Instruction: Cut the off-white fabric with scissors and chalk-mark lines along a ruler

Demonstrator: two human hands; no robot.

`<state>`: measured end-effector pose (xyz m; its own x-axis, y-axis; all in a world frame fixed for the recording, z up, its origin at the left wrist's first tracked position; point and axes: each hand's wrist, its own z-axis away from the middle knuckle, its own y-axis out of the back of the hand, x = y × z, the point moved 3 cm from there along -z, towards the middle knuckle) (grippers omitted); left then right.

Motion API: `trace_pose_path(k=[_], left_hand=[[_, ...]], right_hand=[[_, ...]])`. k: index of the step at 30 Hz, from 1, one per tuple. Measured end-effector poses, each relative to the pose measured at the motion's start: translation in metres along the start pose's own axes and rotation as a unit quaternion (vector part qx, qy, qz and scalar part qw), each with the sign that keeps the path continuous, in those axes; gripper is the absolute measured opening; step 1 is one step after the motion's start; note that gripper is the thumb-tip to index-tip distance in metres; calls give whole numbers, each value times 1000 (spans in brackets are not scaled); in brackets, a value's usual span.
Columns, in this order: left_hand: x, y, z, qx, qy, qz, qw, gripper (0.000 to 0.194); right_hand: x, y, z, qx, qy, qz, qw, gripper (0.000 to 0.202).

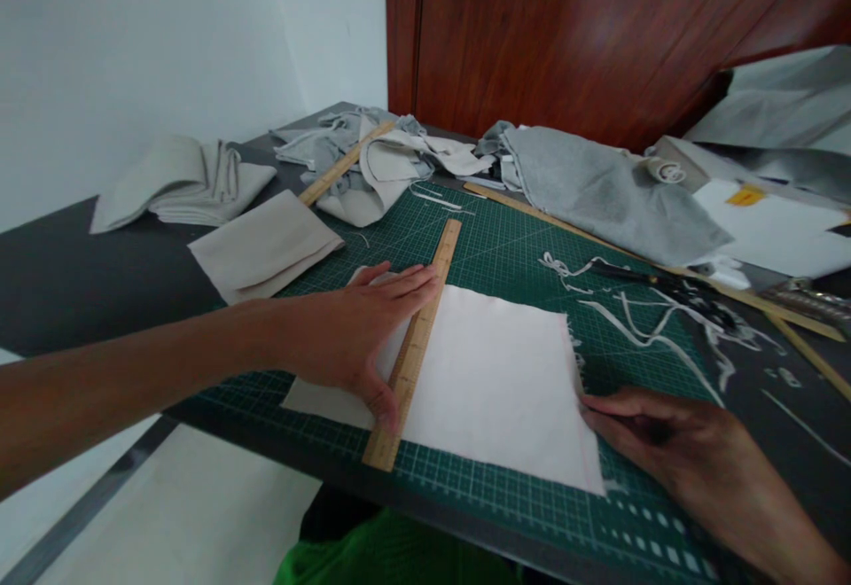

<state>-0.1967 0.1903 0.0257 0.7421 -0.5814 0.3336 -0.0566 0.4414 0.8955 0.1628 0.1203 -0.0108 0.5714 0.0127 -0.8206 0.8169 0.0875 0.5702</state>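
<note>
A rectangular piece of white fabric lies flat on a green cutting mat. Across its left part rests a wooden ruler, angled away from the mat's front edge. My left hand is spread on the fabric and ruler, fingertips at the ruler's far half and thumb on its near half. At the fabric's right edge, which is frayed, my right hand pinches the cloth between thumb and fingers. Part of the fabric is hidden beneath my left hand.
Folded beige cloth and a cloth stack lie to the left. Scraps and another wooden ruler are behind. Grey fabric covers the back right. Dark-handled scissors and white fabric strips lie at right.
</note>
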Motion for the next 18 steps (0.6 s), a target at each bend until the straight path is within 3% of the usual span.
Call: trace_pose_path(k=[9,18], left_hand=[[-24,1,4,-17,21,-23,999,153],[4,9,18,28,6,14,999,129]], right_hand=[[5,-1,-1,-11,1,2,1000,20],[3,0,-1,-18,17,27,999,19]])
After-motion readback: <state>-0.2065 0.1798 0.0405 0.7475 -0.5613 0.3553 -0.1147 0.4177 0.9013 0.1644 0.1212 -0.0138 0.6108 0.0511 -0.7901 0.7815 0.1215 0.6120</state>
